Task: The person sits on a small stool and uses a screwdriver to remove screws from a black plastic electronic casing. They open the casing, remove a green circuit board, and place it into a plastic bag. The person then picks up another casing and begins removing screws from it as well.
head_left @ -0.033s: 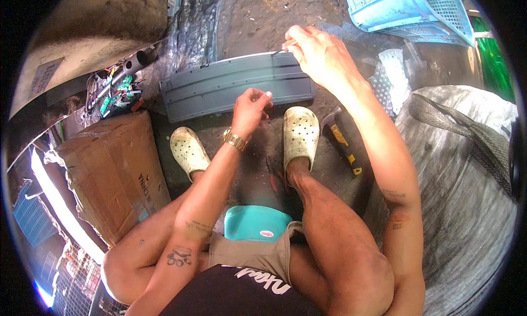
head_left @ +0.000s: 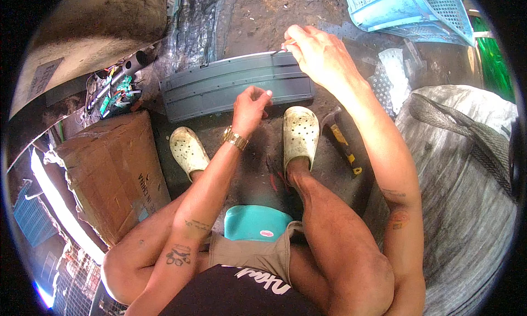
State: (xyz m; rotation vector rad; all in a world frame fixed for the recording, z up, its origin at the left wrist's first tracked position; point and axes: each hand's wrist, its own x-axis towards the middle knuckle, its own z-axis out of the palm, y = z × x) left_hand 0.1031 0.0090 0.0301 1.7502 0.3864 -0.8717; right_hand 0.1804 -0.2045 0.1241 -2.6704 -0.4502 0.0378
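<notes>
My right hand [head_left: 321,55] pinches a thin tool [head_left: 280,51] that may skid if the grey panel [head_left: 211,91] shifts; left hand [head_left: 250,112] curled, can't tell if gripping anything.

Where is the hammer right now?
In the head view, the hammer lies on the floor right of centre, between the right clog and the large grey sack.
</notes>
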